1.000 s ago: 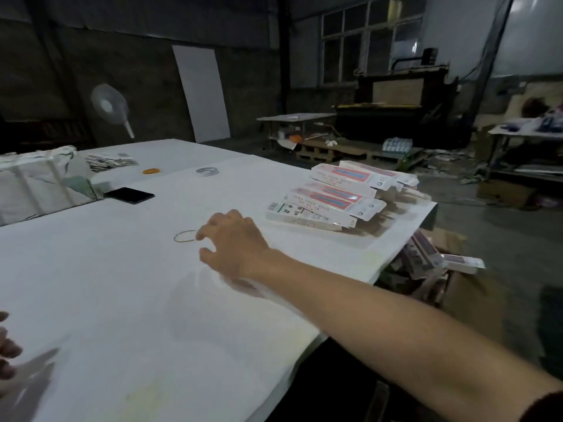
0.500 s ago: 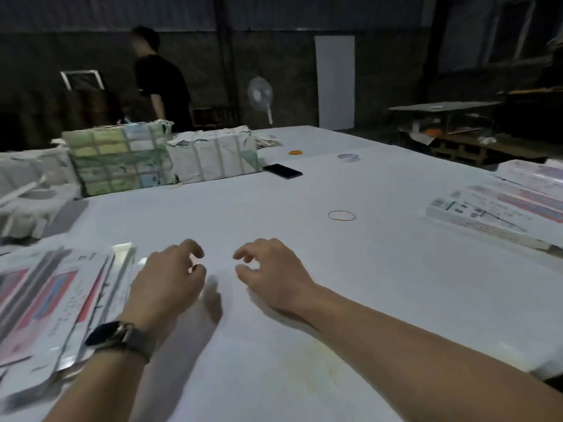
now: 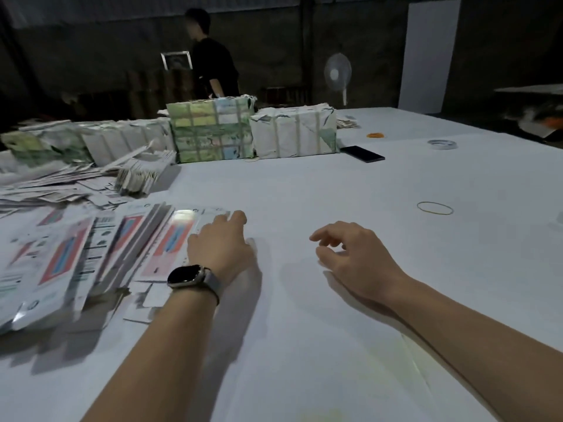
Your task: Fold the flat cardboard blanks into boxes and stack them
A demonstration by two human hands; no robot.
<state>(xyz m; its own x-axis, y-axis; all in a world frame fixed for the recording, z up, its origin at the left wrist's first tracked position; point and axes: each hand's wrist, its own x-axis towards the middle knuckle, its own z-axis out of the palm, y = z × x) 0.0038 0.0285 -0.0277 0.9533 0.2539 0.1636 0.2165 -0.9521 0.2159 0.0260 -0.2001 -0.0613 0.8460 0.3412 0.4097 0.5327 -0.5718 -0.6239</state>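
Blanks (image 3: 100, 257) of flat printed cardboard lie fanned in an overlapping pile on the left part of the white tabletop (image 3: 335, 330), their pink and blue panels facing up. The left hand (image 3: 221, 243), with a dark smartwatch (image 3: 185, 276) on its wrist, rests at the right edge of that pile, its fingers reaching onto the top of the nearest blank; whether they press flat or curl round the edge cannot be told. The right hand (image 3: 355, 257) is near the left one but apart from it, low over bare tabletop, fingers loosely curled and holding nothing. Behind the pile sits a looser heap of paper scraps (image 3: 76, 181), and behind that a row of wrapped, strapped bundles (image 3: 213, 132). To the right of the bundles lie a black phone (image 3: 362, 153), an orange rubber band (image 3: 376, 135) and a roll of tape (image 3: 442, 144); a larger yellow rubber band (image 3: 435, 208) lies well to the right of the hands. Beyond the tabletop a person in black (image 3: 210, 62) stands in a dim room, with a pedestal fan (image 3: 337, 73) and a white panel (image 3: 428, 56) against the wall.
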